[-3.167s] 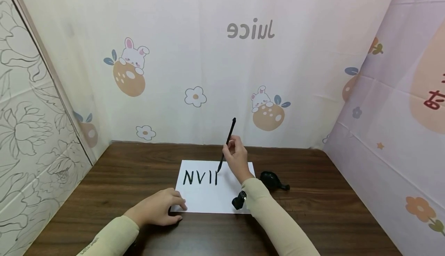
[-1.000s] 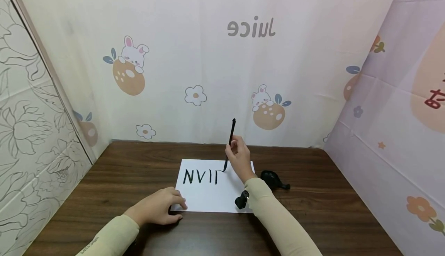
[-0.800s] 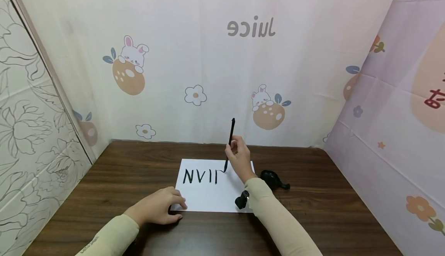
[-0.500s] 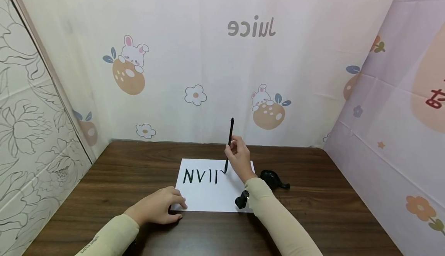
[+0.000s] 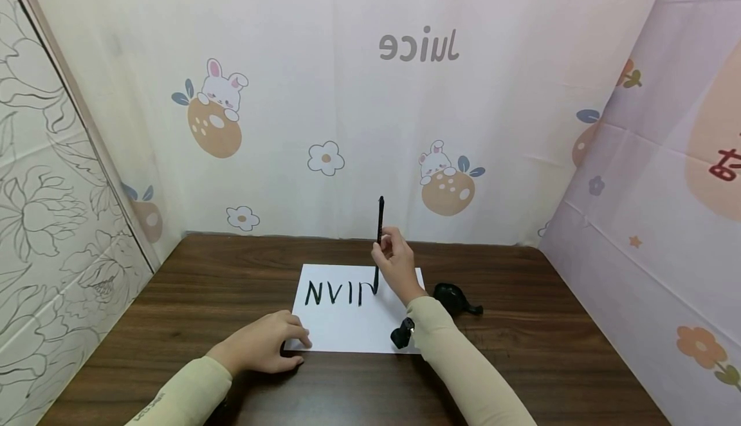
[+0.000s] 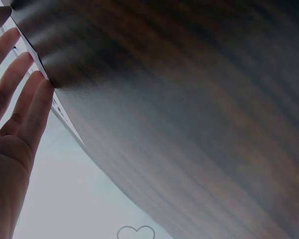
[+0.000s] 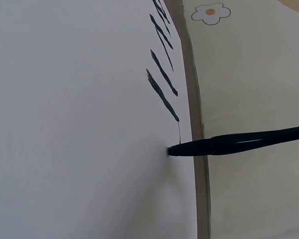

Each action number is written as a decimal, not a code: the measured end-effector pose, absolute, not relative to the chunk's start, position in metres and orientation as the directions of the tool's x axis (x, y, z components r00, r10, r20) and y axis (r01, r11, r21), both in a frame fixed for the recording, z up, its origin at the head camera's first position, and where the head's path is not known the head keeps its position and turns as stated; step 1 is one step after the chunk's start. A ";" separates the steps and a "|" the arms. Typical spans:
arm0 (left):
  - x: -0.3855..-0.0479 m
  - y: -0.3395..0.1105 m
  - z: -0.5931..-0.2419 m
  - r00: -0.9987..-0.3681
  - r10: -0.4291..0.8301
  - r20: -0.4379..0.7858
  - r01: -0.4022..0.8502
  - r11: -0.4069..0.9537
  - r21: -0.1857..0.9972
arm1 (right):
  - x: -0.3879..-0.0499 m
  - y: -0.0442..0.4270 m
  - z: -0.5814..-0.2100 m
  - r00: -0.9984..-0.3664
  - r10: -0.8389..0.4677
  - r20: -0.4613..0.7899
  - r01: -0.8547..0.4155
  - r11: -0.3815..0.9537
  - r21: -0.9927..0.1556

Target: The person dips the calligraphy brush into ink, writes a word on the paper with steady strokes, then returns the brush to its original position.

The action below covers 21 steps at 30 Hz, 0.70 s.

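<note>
My right hand (image 5: 396,262) pinches a black writing brush (image 5: 379,223) and holds it nearly upright. In the right wrist view the dark brush tip (image 7: 182,150) touches the white paper (image 7: 79,129) beside the last stroke. Bold black strokes (image 5: 332,293) run across the upper part of the sheet, reading like N, V, I and a further letter under the brush. At the sheet's lower left corner, my left hand (image 5: 263,343) rests with its fingers on the paper and its thumb on the table. Its fingers (image 6: 37,112) look fairly straight in the left wrist view.
A black, rounded object with a short neck (image 5: 454,299) lies on the dark wood table (image 5: 521,336), right of the paper. A patterned curtain (image 5: 347,104) hangs behind the table and along both sides. A small black device (image 5: 402,333) sits on the right wrist.
The brush moves right from the fourth upright stroke, leaving a thin joining line, then draws downward toward me. Its handle swings left to nearly vertical. My left hand stays put.
</note>
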State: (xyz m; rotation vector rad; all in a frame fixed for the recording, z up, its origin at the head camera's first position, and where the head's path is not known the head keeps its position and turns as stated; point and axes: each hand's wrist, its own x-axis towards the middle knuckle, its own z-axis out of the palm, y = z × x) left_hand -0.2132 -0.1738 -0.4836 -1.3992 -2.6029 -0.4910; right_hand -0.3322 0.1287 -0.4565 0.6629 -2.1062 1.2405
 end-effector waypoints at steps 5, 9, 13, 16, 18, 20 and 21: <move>-0.213 -0.174 -0.483 -0.554 0.785 0.276 0.832 0.509 0.221 | -0.331 0.128 -0.456 -0.699 -0.135 0.702 -0.682 0.423 -0.597; -0.213 -0.174 -0.483 -0.555 0.784 0.277 0.831 0.510 0.221 | -0.330 0.127 -0.456 -0.711 -0.144 0.689 -0.674 0.417 -0.609; -0.213 -0.174 -0.483 -0.557 0.782 0.279 0.830 0.511 0.224 | -0.330 0.126 -0.456 -0.724 -0.158 0.672 -0.667 0.407 -0.624; -0.212 -0.174 -0.483 -0.555 0.783 0.280 0.831 0.508 0.227 | -0.329 0.125 -0.457 -0.731 -0.164 0.662 -0.664 0.395 -0.635; -0.212 -0.174 -0.483 -0.554 0.784 0.281 0.832 0.507 0.227 | -0.329 0.125 -0.457 -0.735 -0.166 0.658 -0.661 0.392 -0.640; -0.212 -0.174 -0.483 -0.553 0.784 0.281 0.832 0.507 0.225 | -0.329 0.125 -0.458 -0.736 -0.170 0.656 -0.661 0.393 -0.640; -0.212 -0.174 -0.483 -0.553 0.784 0.282 0.833 0.506 0.224 | -0.329 0.125 -0.458 -0.736 -0.171 0.655 -0.660 0.393 -0.640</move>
